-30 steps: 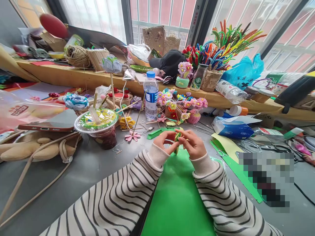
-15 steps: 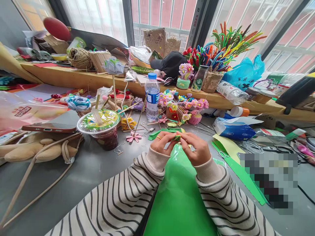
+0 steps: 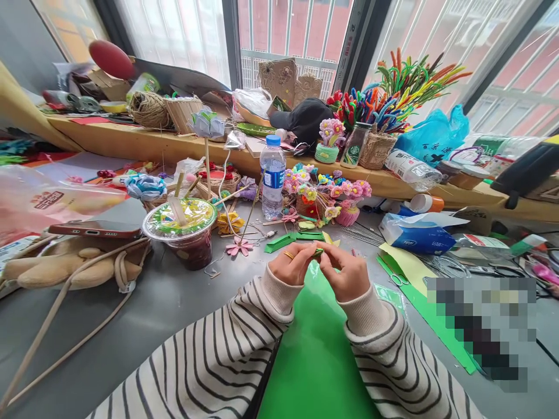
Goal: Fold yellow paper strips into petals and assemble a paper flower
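My left hand (image 3: 290, 263) and my right hand (image 3: 345, 270) meet at the centre, fingertips pinched on one small green piece (image 3: 318, 252), mostly covered by the fingers. A ring shows on a left finger. Below the hands lies a large glossy green sheet (image 3: 321, 355). Folded green paper strips (image 3: 282, 241) rest just beyond my left hand. To the right of my right hand are a long green paper strip (image 3: 441, 326), a pale yellow sheet (image 3: 406, 262) and scissors (image 3: 398, 279).
A lidded drink cup (image 3: 187, 250) stands left, near a phone (image 3: 98, 229) on a beige bag. Behind are a water bottle (image 3: 272, 186), handmade flowers (image 3: 305, 186) and a blue tissue pack (image 3: 413, 233). A crowded ledge (image 3: 131, 142) runs under the windows.
Both hands have closed in around the green piece, so less of it shows. The surroundings appear slightly lower and farther right in the view.
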A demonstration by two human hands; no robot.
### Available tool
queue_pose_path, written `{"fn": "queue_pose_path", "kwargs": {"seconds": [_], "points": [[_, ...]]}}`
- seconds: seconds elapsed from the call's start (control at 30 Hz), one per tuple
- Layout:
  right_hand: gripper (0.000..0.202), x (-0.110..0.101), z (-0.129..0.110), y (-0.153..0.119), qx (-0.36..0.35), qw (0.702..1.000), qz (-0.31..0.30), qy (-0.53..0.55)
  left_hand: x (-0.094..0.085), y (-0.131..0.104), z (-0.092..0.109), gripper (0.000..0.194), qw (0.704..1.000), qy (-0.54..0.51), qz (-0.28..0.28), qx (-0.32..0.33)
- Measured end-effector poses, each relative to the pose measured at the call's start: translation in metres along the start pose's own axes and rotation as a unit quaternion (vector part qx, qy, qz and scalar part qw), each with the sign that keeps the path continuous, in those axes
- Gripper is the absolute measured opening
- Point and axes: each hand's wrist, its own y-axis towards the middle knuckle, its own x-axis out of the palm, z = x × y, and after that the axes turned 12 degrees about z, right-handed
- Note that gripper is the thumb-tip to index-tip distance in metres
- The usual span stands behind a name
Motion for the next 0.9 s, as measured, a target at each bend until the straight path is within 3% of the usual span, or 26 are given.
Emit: {"fn": "queue_pose_path", "kwargs": {"seconds": [0.17, 0.33, 0.47, 0.53, 0.57, 0.63, 0.7, 0.77, 0.8, 0.83, 0.9], "points": [[0.027, 0.003, 0.006, -0.001, 0.086, 0.993, -0.029, 0.072, 0.000, -0.001, -0.007, 0.025, 1.000, -0.028, -0.011, 0.007], [0.028, 0.006, 0.011, -0.002, 0.229, 0.935, -0.048, 0.265, -0.001, 0.000, -0.012, 0.030, 0.998, -0.016, -0.017, 0.059], [0.030, 0.008, 0.011, -0.001, 0.271, 0.911, -0.035, 0.308, -0.004, 0.003, -0.010, 0.032, 0.997, 0.002, -0.017, 0.081], [0.030, 0.008, 0.011, -0.001, 0.270, 0.912, -0.016, 0.307, -0.006, 0.007, -0.008, 0.028, 0.999, 0.007, -0.010, 0.038], [0.030, 0.008, 0.012, -0.001, 0.269, 0.913, -0.001, 0.307, -0.007, 0.009, -0.007, 0.024, 1.000, 0.009, 0.004, -0.014], [0.031, 0.007, 0.014, -0.001, 0.263, 0.914, 0.036, 0.307, -0.007, 0.013, -0.007, 0.021, 0.983, -0.010, 0.032, -0.181], [0.031, 0.008, 0.017, -0.003, 0.249, 0.917, 0.065, 0.305, -0.003, 0.015, -0.008, 0.028, 0.913, -0.086, 0.014, -0.398], [0.031, 0.009, 0.019, -0.004, 0.223, 0.928, 0.071, 0.291, 0.001, 0.017, -0.010, 0.036, 0.772, -0.208, -0.069, -0.597], [0.030, 0.010, 0.020, -0.005, 0.204, 0.936, 0.066, 0.278, 0.004, 0.018, -0.010, 0.038, 0.694, -0.266, -0.103, -0.661], [0.030, 0.011, 0.021, -0.006, 0.179, 0.947, 0.057, 0.259, 0.006, 0.018, -0.010, 0.037, 0.638, -0.318, -0.107, -0.693], [0.028, 0.012, 0.022, -0.006, 0.113, 0.972, 0.032, 0.205, 0.009, 0.018, -0.011, 0.029, 0.573, -0.384, -0.084, -0.720]]}}
